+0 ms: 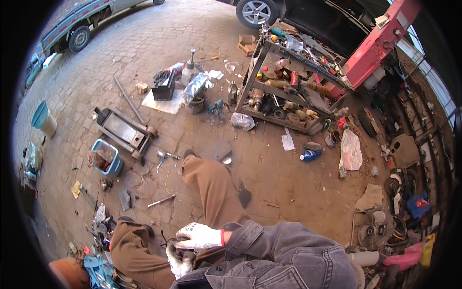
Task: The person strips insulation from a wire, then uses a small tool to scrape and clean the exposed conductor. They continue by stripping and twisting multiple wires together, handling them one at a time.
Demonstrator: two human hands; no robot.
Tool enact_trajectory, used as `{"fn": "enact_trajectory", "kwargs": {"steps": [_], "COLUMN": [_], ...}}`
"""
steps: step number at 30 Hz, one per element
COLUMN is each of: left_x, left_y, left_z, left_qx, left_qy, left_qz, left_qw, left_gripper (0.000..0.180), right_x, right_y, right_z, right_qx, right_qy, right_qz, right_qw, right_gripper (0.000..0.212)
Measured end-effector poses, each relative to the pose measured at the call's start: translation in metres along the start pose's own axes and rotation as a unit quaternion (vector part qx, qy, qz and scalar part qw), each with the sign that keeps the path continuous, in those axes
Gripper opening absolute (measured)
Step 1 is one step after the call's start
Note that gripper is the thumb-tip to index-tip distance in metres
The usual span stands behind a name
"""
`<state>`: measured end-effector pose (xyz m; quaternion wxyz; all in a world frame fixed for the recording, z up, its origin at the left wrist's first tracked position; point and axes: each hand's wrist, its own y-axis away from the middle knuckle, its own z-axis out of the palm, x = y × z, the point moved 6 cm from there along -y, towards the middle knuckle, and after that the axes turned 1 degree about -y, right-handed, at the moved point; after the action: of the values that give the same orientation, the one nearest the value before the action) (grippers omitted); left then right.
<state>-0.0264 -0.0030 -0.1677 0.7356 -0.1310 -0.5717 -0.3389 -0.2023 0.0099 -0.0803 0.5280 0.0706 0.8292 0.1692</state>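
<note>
Both my hands wear white work gloves and meet low in the picture, between my brown-trousered knees. My right hand (204, 236), with a red cuff below a grey denim sleeve, reaches across from the right with its fingers curled. Just below it, my left hand (178, 262) is closed too. A small dark part (185, 244) shows between the gloves; the fingers cover most of it and its kind is unclear. On the paving ahead lie a long-handled metal tool (161, 201) and a silver tool with a handle (167, 155).
A floor jack (122, 131) and a blue basket (114, 167) stand to the left. A cluttered tool cart (284, 120) is ahead right, beside a red post (375, 53). Parts and a fan (375, 226) crowd the right edge. Vehicles are parked at the back.
</note>
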Motion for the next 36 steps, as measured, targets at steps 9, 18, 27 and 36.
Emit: {"fn": "enact_trajectory", "kwargs": {"steps": [9, 18, 27, 36], "left_x": [-0.018, -0.009, 0.04, 0.05], "left_y": [-0.017, -0.006, 0.002, -0.002], "left_z": [-0.031, -0.013, 0.02, 0.007], "left_qx": [-0.044, -0.004, 0.103, 0.185], "left_qy": [-0.193, -0.104, -0.1, -0.12], "left_qz": [0.063, 0.005, 0.044, -0.072], "left_qw": [0.978, 0.995, 0.989, 0.973], "left_gripper": [0.082, 0.051, 0.045, 0.039], "right_x": [0.012, -0.002, 0.007, -0.024], "right_y": [0.002, 0.011, 0.008, 0.023], "right_z": [0.007, 0.001, 0.004, -0.03], "right_qx": [0.045, -0.032, 0.059, 0.199], "right_qy": [-0.049, 0.026, -0.168, -0.009], "right_qz": [0.047, 0.057, 0.036, -0.096], "right_qw": [0.997, 0.998, 0.983, 0.975], "right_gripper": [0.072, 0.073, 0.065, 0.039]}}
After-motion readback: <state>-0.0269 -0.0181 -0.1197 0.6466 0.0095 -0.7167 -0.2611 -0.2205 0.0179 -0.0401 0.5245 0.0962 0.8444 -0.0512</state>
